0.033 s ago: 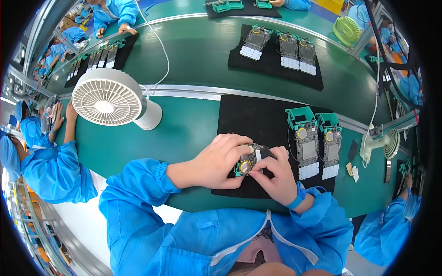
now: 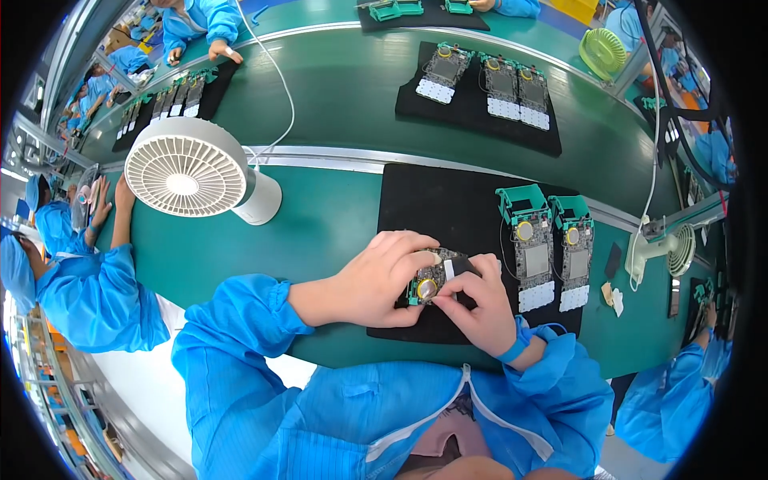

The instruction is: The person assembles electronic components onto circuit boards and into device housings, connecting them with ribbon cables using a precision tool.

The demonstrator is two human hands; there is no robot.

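So, round disc (image 2: 427,289) sits just left of our right hand (image 2: 486,310), fingertips pinched together, contents hidden; left hand (image 2: 382,277) grips board (image 2: 430,273).

The head-mounted fisheye view faces downward and forward from above the wearer's blue fabric jacket (image 2: 320,416), at close range to the smooth green table (image 2: 336,212). The bare left hand (image 2: 388,278) and bare right hand (image 2: 483,310) occupy its centre. Straight edges bend rimward.
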